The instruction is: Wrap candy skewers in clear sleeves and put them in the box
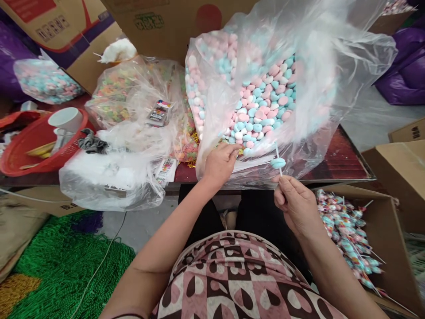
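Note:
My right hand pinches the lower end of a thin white stick, and a blue candy with a grooved middle sits on that stick like a lollipop. The stick's upper end pokes out above the candy. At the near edge of a big clear plastic bag, my left hand has its fingers bent together; a bit of yellow shows at the fingertips, too small to name. Just beyond them lie many pink, blue and white candies inside the bag. White strips or sticks lie between my hands.
An open carton at right holds wrapped lollipops. Left on the table are bags of colourful candies, a white plastic bag and a red basket with a white cup. Green stringy material covers the floor.

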### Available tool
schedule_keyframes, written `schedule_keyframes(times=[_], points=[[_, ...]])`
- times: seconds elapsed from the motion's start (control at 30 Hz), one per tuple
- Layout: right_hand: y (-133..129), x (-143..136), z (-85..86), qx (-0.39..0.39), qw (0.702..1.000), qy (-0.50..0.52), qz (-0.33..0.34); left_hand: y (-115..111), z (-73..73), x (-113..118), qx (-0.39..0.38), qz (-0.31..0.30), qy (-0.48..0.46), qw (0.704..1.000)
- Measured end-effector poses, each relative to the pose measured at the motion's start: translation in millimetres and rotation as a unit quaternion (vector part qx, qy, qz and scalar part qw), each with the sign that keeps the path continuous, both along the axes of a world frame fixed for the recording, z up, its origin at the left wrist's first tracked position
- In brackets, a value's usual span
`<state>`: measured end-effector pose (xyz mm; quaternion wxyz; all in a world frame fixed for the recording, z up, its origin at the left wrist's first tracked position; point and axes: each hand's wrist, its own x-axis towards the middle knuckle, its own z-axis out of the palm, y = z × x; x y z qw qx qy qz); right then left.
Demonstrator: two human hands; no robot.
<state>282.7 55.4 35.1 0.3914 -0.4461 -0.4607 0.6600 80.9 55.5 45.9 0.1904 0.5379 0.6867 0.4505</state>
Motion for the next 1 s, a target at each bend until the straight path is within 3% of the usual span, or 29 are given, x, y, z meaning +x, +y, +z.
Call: schedule_keyframes(times=[0.07,0.17,0.27,0.33,0.43,0.5,0.57,0.67,0.77,0.87,1.0], points=[[-1,1,-1.3,-0.004,1.000,0.006,0.004,10,-2.7,-5,-0.065,-0.024,0.149,0.986],[-4,1,-2.2,-0.003,1.000,0.011,0.014,21,-5.6,-2,-0.122,-0.056,0.307,0.942],[-4,3,-2.4,0.001,1.000,0.005,0.015,24,-6.1,2,-0.122,-0.075,0.385,0.912],[-4,4,-3.9,0.002,1.000,0.000,0.016,26,-6.2,1,-0.116,-0.083,0.384,0.912],[-4,4,-8.7,0.009,1.000,-0.008,0.025,26,-6.9,-6,-0.107,-0.056,0.290,0.949],[-5,3,-11.5,0.020,0.999,-0.020,0.037,25,-7.4,-11,-0.095,-0.014,0.158,0.983],[-6,0,-11.6,0.037,0.997,-0.040,0.057,22,-7.5,-14,-0.069,0.016,-0.010,0.997],[-6,-7,-5.4,0.067,0.989,-0.085,0.099,15,-4.8,-14,-0.035,0.027,-0.241,0.969],[-5,-17,2.8,0.104,0.977,-0.131,0.128,7,1.0,-9,-0.023,0.004,-0.392,0.920],[-4,-24,6.2,0.128,0.972,-0.147,0.134,1,5.0,-6,-0.019,-0.024,-0.470,0.882],[-6,-24,4.4,0.125,0.970,-0.155,0.143,-1,2.4,-5,-0.019,-0.017,-0.496,0.868]])
